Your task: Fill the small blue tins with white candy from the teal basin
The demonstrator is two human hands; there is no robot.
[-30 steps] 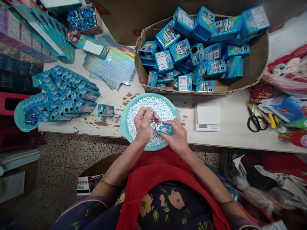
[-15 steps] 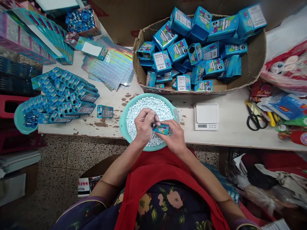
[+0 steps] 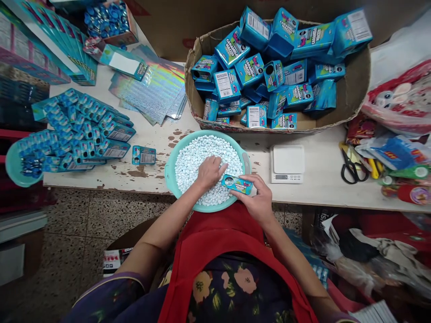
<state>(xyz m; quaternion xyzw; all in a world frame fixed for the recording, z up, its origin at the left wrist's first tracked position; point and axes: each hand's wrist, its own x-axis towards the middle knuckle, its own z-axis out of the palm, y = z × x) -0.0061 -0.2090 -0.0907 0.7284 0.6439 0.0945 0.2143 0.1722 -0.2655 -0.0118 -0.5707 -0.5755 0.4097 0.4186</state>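
A mint-green basin (image 3: 170, 172) sits at the table's front edge, filled with small pale blue-white candies (image 3: 191, 161). My left hand (image 3: 209, 172) lies on the candies with its fingers reaching down into them; whether it holds any is hidden. Over the basin's right side, my right hand (image 3: 257, 195) grips a small blue box (image 3: 239, 185) between thumb and fingers. The box lies level, and pale candies show through the round opening at its left end.
A large cardboard box (image 3: 362, 96) of blue boxes stands behind the basin. To the right are a white scale (image 3: 288, 162) and scissors (image 3: 352, 168). Leftward lie one small box (image 3: 144, 155), stacked small boxes (image 3: 114, 132) and holographic sheets (image 3: 148, 89).
My left hand has left the small box and moved down onto the candies, its fingers spreading. My right hand has shifted right with the box, whose top face now shows more fully.
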